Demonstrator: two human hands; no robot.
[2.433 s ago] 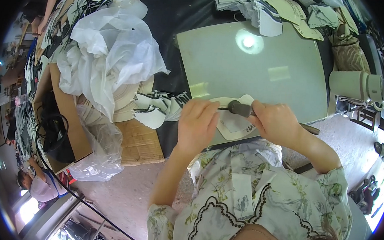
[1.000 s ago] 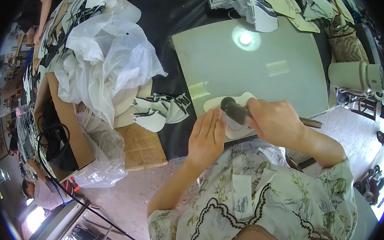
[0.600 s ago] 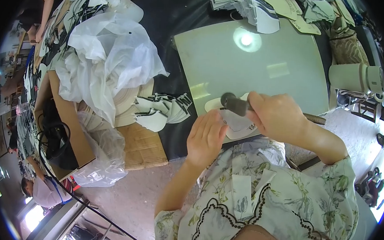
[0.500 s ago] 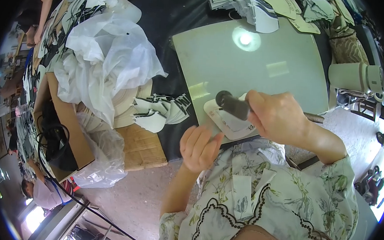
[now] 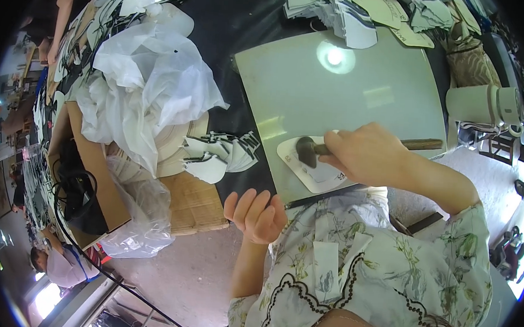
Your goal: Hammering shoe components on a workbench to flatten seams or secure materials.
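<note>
My right hand (image 5: 367, 155) is closed around a hammer (image 5: 306, 152), gripping it close to its dark head. The wooden handle sticks out past the hand to the right. Under the hammer head lies a flat, cream-white rounded piece (image 5: 318, 180) with small handwritten marks, at the near edge of a glossy pale green board (image 5: 338, 93). Whether the head touches the piece I cannot tell. My left hand (image 5: 256, 216) hovers just off the board's near left corner, palm up, fingers loosely curled and apart, with nothing in it.
A stack of grey-white cut pieces (image 5: 223, 158) lies left of the board, beside crumpled white plastic (image 5: 153, 79) and a cardboard box (image 5: 91, 165) with black cables. More cut pieces (image 5: 349, 19) sit at the far edge. A pale cylindrical container (image 5: 481, 105) stands right. Other people are at left.
The hammer has come down and turned, so its handle now points right. My right hand has shifted slightly left. My left hand has drawn away from the white piece, down and left, fingers loosening.
</note>
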